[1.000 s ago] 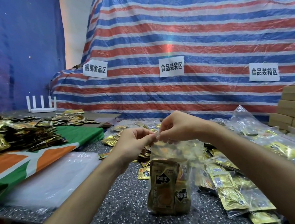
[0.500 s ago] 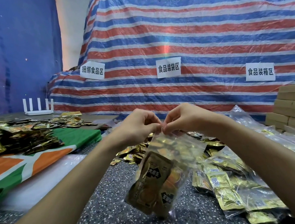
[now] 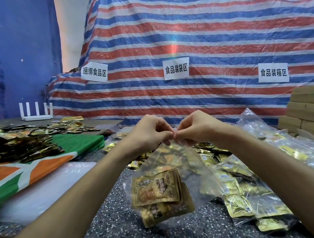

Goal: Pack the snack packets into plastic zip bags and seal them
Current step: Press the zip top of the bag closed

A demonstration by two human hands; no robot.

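Snack packets (image 3: 156, 188), flat gold foil sachets with dark print, lie stacked in the bottom of a clear zip bag (image 3: 179, 161) that hangs tilted from the hands in the lower centre of the frame, over the counter (image 3: 126, 231). The left hand (image 3: 146, 134) and right hand (image 3: 196, 127) meet at the top of the bag, fingers curled, each pinching the thin film at its upper edge; their fingertips touch. The plastic is glossy and creased, with a straight ridge running down toward the lower right.

The counter is dark and speckled, like polished stone. At lower right, filled bags (image 3: 251, 202) of gold sachets lie heaped, crinkled and shiny. At left, a green, orange and white cloth (image 3: 30, 170) carries a pile of loose packets (image 3: 17, 146), with a milky plastic sheet (image 3: 42, 188) just in front of it. A white router (image 3: 36, 113) with upright antennas stands at far left, and tan cardboard boxes (image 3: 313, 111) are stacked at the right edge. Behind everything hangs a woven tarp (image 3: 201, 34) striped red, white and blue, bearing three white paper labels (image 3: 176, 71), and a blue sheet (image 3: 5, 48) fills the upper left
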